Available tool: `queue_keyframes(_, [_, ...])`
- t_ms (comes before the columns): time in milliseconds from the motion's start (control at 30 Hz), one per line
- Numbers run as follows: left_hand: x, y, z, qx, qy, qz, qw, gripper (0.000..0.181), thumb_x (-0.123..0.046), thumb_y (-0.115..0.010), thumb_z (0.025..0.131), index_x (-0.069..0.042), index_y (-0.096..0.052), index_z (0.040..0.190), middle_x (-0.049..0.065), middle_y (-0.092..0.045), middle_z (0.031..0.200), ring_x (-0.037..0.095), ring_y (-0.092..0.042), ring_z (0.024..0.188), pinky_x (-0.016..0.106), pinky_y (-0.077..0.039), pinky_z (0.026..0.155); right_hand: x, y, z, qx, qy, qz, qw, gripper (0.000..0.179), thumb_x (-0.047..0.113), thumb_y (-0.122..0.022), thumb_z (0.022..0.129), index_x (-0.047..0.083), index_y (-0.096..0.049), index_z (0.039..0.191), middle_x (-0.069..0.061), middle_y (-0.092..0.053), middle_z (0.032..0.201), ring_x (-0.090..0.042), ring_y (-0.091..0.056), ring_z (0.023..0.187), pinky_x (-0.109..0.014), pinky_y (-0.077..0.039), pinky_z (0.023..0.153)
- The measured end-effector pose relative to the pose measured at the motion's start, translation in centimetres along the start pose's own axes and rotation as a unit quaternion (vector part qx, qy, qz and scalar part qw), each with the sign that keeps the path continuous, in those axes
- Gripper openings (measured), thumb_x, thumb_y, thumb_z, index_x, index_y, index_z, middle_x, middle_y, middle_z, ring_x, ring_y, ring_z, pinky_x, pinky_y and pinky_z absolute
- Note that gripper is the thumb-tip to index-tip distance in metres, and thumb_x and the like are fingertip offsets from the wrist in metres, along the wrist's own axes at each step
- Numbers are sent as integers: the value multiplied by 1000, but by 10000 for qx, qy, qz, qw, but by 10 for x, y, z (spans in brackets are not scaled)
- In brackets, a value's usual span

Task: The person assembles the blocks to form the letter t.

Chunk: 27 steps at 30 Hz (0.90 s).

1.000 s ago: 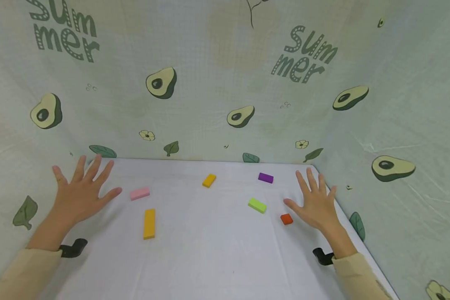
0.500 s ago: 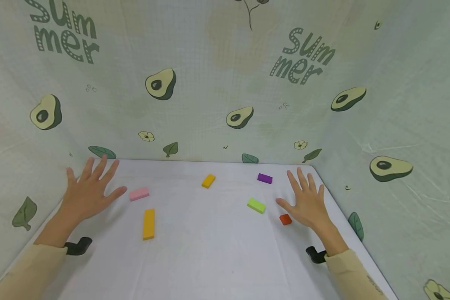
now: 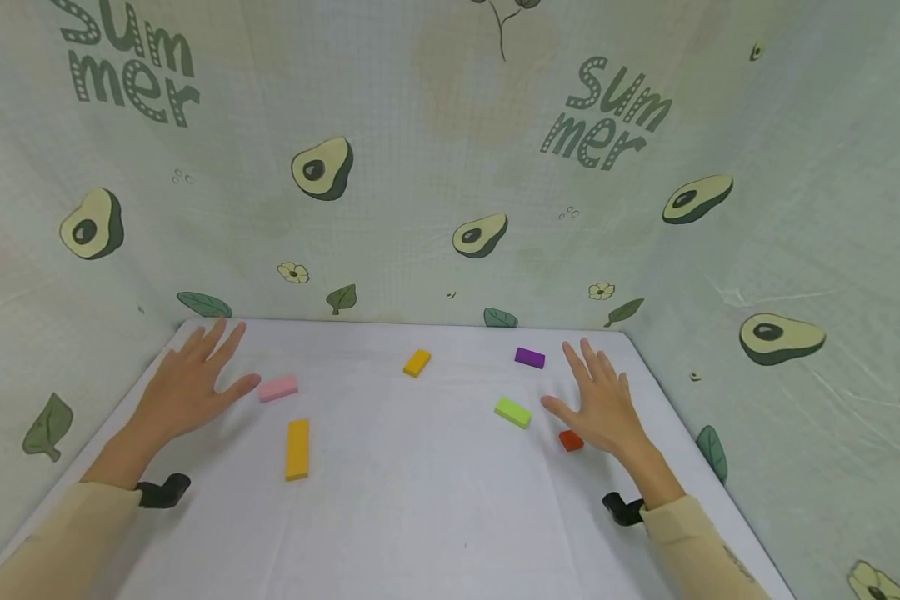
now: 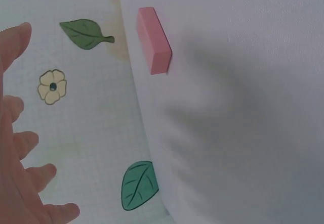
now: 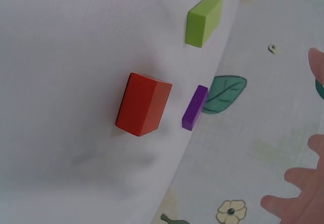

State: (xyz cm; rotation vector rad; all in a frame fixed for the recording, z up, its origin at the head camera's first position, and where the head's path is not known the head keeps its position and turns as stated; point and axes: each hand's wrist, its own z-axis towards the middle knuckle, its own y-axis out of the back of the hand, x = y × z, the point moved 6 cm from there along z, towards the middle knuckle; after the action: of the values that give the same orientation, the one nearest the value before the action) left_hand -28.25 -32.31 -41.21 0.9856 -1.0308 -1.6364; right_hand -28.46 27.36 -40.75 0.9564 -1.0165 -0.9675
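My left hand hovers over the left side of the white table, fingers spread and holding nothing. Its thumb tip comes right up to a pink block in the head view. A long yellow-orange block lies nearer, to the right of that wrist. Over the right side hangs my right hand, also spread, with nothing in it. Just below its palm is a red block, partly overlapped by the hand. A lime green block lies left of the right thumb, and a purple block sits farther back.
A small yellow-orange block lies near the table's back edge. The white table is enclosed at the back and sides by a pale green cloth printed with avocados and leaves. Black mounts stick out at both wrists.
Both hands have moved inward, the left to the right and the right to the left, closer to the pink and red blocks. The blocks lie where they were.
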Motion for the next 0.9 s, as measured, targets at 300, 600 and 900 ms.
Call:
queue_keyframes(300, [3,-15,1,410,154,-275,9987,101,-56,-67,100,-17,-8,172,27,-16,173,59,-26,151,85,-33,103,7,-6,5,89,120,410,9990,98,52,-73,96,18,-20,171,-22,-20,175,-50,-25,157,-77,-26,118])
queue_keyframes(600, [3,-31,7,961,300,-945,9904,99,-59,-65,100,-19,-10,172,27,-18,173,59,-26,151,85,-30,106,9,-14,4,337,31,767,9965,95,52,-73,97,21,-22,171,-21,-22,175,-49,-25,157,-80,-36,109])
queue_keyframes(900, [2,-40,9,1154,203,-1338,9841,97,-57,-68,100,-13,-20,171,31,-27,168,57,-28,151,81,-28,113,15,-20,3,473,167,1206,9914,89,45,-77,97,18,-31,168,-20,-28,172,-48,-30,155,-77,-40,109])
